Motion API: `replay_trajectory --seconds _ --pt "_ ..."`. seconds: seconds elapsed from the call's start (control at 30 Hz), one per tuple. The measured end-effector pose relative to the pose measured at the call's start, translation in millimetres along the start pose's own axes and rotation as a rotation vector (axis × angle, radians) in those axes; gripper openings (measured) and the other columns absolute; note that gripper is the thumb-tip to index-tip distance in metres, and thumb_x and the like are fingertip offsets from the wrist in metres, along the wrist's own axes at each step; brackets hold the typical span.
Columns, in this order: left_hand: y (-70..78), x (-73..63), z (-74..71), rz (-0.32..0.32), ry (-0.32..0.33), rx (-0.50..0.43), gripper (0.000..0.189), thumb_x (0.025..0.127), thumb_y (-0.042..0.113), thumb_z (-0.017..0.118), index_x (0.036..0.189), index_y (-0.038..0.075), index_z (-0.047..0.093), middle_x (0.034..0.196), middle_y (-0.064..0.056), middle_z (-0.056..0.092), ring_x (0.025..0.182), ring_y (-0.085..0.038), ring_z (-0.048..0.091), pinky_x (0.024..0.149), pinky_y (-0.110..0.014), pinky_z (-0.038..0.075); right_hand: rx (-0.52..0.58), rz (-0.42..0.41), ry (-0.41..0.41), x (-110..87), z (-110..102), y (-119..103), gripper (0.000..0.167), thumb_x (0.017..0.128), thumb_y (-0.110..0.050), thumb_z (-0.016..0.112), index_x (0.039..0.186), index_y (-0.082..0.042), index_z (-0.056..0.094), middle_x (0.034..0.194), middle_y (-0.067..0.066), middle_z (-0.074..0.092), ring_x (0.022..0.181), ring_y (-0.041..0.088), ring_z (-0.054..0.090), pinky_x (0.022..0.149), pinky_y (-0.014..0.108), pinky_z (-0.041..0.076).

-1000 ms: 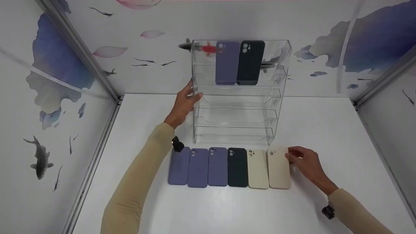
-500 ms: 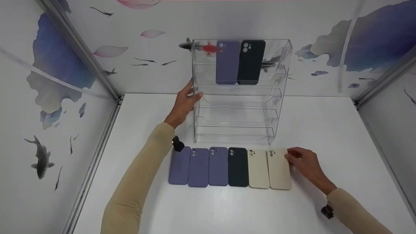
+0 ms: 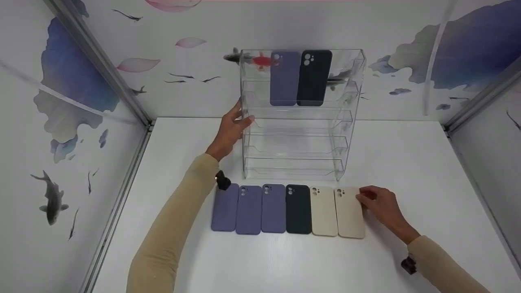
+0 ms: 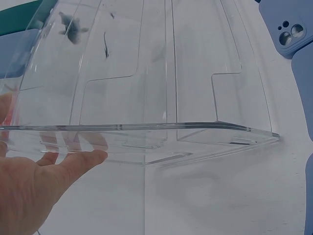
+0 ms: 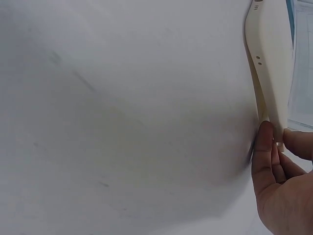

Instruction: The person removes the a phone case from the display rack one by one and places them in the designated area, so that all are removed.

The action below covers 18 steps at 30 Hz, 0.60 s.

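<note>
In the head view, my left hand (image 3: 228,133) grips the left side of a clear acrylic tiered rack (image 3: 295,143), thumb at the front edge and fingers toward the back. The left wrist view shows the thumb against the rack's side panel (image 4: 195,139). My right hand (image 3: 380,203) pinches the upper right corner of a cream phone case (image 3: 350,215), the rightmost in a row. In the right wrist view, the thumb is on the case's (image 5: 274,63) outer face and fingers are under its edge. That edge sits slightly above the white table (image 5: 122,122).
Left of the held case lie another cream case (image 3: 324,213), a dark green case (image 3: 298,211) and several purple cases (image 3: 273,211). On the rack's top tier stand a purple case (image 3: 284,77) and a dark green case (image 3: 314,77). Patterned walls (image 3: 183,89) enclose the table.
The rightmost cream case has shifted slightly toward the front, its camera end nearer the neighbouring cream case, with my right hand still at its corner. My left hand and the rack stay put.
</note>
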<state>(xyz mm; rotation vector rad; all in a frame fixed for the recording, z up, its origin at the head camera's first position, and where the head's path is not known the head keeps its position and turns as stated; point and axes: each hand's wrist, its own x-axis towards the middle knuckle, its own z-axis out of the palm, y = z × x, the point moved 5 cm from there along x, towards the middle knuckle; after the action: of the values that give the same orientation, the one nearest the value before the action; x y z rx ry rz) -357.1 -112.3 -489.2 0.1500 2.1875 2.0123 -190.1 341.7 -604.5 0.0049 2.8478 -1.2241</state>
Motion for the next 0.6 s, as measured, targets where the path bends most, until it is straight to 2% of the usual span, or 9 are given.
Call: replay_trajectory --seconds 0.27,0.6 --pt "-2.0 1.3 -0.4 0.008 -0.003 -0.01 0.083 0.112 0.031 0.069 0.178 0.031 0.019 0.17 -0.016 0.042 0.149 -0.029 0.053 0.119 -0.066 0.044 0.011 0.022 0.007 1.9 1.9 0.3 0.03 0.104 -0.009 0.077 0.127 0.011 0.074 0.11 0.023 0.077 0.088 0.02 0.073 0.069 0.019 0.057" --pt "-1.9 1.6 -0.2 0.011 -0.008 -0.013 0.083 0.112 0.033 0.069 0.178 0.033 0.019 0.169 -0.015 0.043 0.149 -0.028 0.054 0.118 -0.063 0.046 0.013 0.02 0.024 0.7 -0.5 -3.4 0.027 0.106 -0.008 0.074 0.127 0.009 0.074 0.108 0.02 0.076 0.09 0.025 0.069 0.067 0.021 0.056"
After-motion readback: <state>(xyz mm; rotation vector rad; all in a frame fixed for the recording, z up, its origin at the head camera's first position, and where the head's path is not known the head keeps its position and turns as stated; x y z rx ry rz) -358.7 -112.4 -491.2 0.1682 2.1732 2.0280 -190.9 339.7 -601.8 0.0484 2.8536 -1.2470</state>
